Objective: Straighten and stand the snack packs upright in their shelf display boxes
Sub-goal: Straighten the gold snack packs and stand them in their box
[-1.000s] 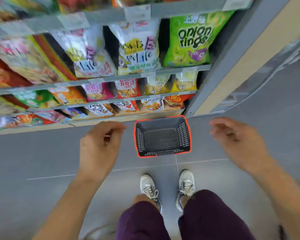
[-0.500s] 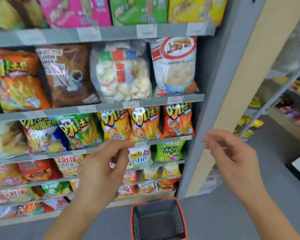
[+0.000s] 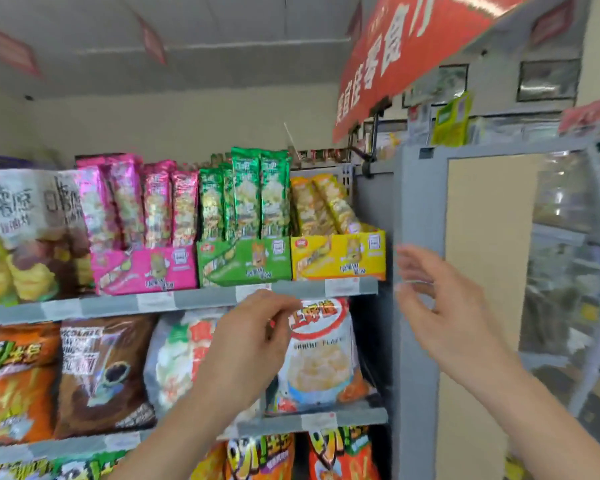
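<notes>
Three display boxes stand side by side on the top shelf: a pink box [image 3: 144, 270], a green box [image 3: 244, 260] and a yellow box [image 3: 338, 256]. The pink packs [image 3: 137, 202] lean a little, the green packs [image 3: 253, 194] stand nearly upright, and the yellow packs [image 3: 321, 204] slump sideways. My left hand [image 3: 248, 336] hovers below the shelf edge in front of the lower bags, fingers loosely curled, holding nothing. My right hand [image 3: 433, 299] is raised beside the grey shelf post, fingers spread and empty.
White and purple chip bags [image 3: 21, 233] fill the top shelf's left. Lower shelves carry a brown bag [image 3: 101, 372], an orange bag [image 3: 13, 382] and a shrimp flakes bag [image 3: 321, 358]. A grey post [image 3: 418, 341] ends the shelf; a red sign [image 3: 416, 53] hangs overhead.
My view has swung up from the floor and basket to the top shelf. Both hands have risen with it, staying empty.
</notes>
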Demonstrator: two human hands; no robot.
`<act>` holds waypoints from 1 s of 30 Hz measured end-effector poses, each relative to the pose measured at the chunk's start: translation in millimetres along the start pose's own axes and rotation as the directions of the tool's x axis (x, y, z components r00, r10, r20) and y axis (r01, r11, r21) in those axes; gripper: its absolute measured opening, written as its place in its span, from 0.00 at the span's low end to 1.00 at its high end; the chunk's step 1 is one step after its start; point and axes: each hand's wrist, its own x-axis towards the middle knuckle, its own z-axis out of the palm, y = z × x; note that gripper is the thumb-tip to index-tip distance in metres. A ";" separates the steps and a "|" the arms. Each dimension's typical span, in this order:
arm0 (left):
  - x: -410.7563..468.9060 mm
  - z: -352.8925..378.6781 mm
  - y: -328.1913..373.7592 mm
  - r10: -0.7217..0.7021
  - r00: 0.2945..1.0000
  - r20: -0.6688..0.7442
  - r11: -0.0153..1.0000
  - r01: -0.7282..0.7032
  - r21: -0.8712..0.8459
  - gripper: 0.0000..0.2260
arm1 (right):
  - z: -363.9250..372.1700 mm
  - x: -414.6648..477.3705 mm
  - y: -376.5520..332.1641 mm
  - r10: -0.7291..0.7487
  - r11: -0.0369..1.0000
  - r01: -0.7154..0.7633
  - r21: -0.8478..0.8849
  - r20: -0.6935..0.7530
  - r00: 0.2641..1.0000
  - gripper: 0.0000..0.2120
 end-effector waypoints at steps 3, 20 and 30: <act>44.7 10.5 11.0 0.070 0.997 -0.045 0.995 -0.066 0.070 0.11 | 7.9 39.6 0.9 -0.055 0.998 0.054 0.011 0.080 0.995 0.23; 132.5 46.2 -19.2 0.142 0.977 0.157 0.819 -0.205 0.536 0.14 | 81.4 176.0 2.6 0.355 0.766 -0.101 -0.635 0.287 0.890 0.37; 137.5 42.9 -20.4 0.163 0.982 0.099 0.918 -0.188 0.349 0.14 | 86.9 163.6 2.4 0.045 0.950 -0.075 -0.302 -0.106 0.993 0.17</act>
